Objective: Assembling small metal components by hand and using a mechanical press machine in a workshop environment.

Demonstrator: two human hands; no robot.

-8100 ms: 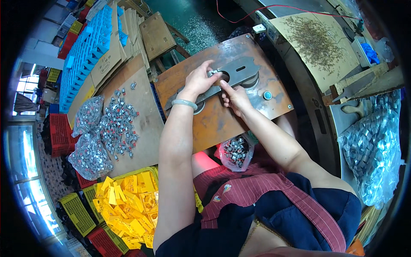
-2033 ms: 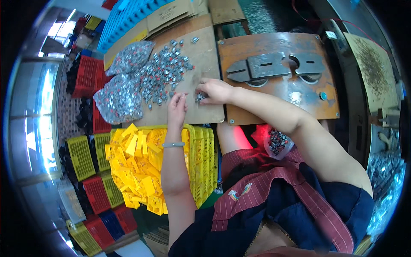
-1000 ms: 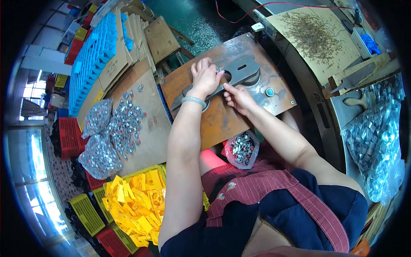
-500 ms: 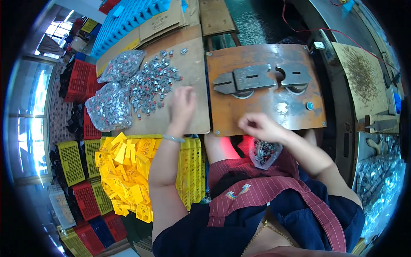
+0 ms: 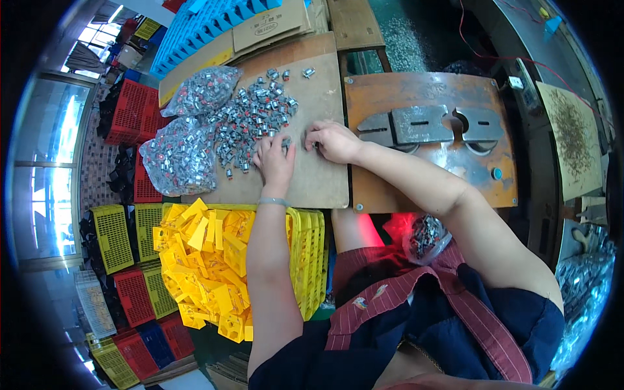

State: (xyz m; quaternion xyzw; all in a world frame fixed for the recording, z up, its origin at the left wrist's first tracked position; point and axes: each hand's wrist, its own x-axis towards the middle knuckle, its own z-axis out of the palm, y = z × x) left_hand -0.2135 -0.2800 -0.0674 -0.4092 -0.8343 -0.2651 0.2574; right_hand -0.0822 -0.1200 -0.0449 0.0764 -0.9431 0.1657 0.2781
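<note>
Both hands had come together at the near edge of a heap of small metal parts (image 5: 250,123) spread across a brown board (image 5: 318,182) on the surface. The left hand (image 5: 275,162) lay palm-down with fingers spread loosely over the nearest pieces, open rather than gripping. The right hand (image 5: 331,140) was curled, its fingertips pinched at what looked like a single small part (too tiny to be sure it was actually held). Two clear bags of parts (image 5: 179,153) sat just left of the heap, and a metal fixture (image 5: 429,125) sat on a rusty plate (image 5: 429,175) just right of the board, untouched. This looked like the picking step, gathering pieces from the pile. The next move would probably call for a firm pinch on one part and a carry rightward to the fixture. A bin of yellow plastic pieces (image 5: 208,260) stood below the board.
</note>
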